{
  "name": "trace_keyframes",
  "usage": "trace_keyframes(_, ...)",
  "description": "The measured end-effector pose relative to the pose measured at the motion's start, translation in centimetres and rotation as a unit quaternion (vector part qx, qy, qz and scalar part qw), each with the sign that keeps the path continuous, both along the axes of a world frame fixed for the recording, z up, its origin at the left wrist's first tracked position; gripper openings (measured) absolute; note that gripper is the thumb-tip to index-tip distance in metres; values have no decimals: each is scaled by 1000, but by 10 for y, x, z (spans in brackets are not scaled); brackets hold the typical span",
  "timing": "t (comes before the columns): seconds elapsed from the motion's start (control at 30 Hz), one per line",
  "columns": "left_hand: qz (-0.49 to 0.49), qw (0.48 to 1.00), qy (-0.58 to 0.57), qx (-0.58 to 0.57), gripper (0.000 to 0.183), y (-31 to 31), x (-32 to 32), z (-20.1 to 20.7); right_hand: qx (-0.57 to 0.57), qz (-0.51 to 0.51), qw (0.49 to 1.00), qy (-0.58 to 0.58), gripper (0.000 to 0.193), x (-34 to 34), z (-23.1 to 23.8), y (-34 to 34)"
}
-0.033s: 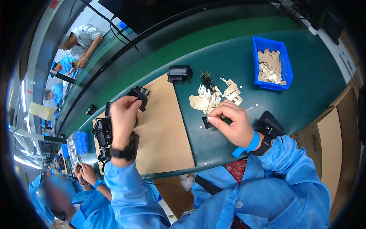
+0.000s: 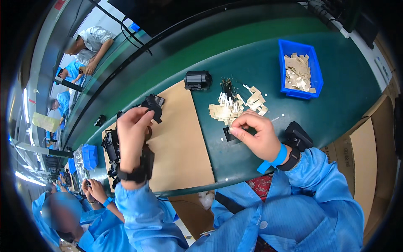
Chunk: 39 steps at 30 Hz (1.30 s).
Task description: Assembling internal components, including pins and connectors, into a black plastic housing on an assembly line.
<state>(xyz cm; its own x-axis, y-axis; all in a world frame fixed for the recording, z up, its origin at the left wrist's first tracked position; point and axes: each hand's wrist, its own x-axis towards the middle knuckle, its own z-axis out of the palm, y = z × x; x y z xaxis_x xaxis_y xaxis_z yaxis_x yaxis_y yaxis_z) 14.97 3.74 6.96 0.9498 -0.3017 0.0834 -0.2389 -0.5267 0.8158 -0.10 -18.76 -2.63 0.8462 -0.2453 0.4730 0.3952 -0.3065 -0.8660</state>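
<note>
Head view, looking down at our green tabletop (image 2: pixel 268 63). Our left hand (image 2: pixel 131 133) is raised over the brown cardboard sheet (image 2: pixel 180 138), fingers closed around a small black plastic part (image 2: pixel 153 105) that sticks out past the fingertips, above the sheet's far left corner. Our right hand (image 2: pixel 257 135) is down near the tabletop's near edge, thumb and fingers pinched together on a tiny pale piece right over a small black flat piece (image 2: pixel 228 135) lying on the green surface; we can't tell whether the two are touching.

Just beyond the right hand there's a loose pile of beige flat pieces (image 2: pixel 235 107) with a bunch of thin dark pins (image 2: pixel 227 86) at its far side. Another black block-shaped part (image 2: pixel 197 80) sits at the cardboard's far right corner. A blue bin (image 2: pixel 316 75) holding more beige pieces is toward the far right of the tabletop. More black parts (image 2: pixel 110 147) are stacked off the cardboard's left edge. Another person's hands (image 2: pixel 94 189) show at the lower left, well apart from ours.
</note>
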Motion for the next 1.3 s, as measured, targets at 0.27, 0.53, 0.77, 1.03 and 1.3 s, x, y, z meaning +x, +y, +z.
trace_keyframes(0.27, -95, 775, 347, -520, 20, 6, -118, -46, 572, 293, 753, 142, 11, -13, 15, 6)
trace_keyframes(0.53, -111, 604, 432, -661, 35, -16, -149, -93, 579, 322, 743, 96, 12, -15, 14, 4)
trace_keyframes(0.77, -76, 649, 380, -655, 40, -25, -161, -97, 533, 297, 792, 35, 10, -19, 16, 13)
trace_keyframes(1.03, -47, 789, 333, -514, 26, -49, -182, -101, 457, 309, 828, 101, 9, -28, 39, -1)
trace_keyframes(1.3, 28, 708, 395, -585, 27, -58, -185, -91, 273, 327, 905, 15, 9, -29, 40, 2)
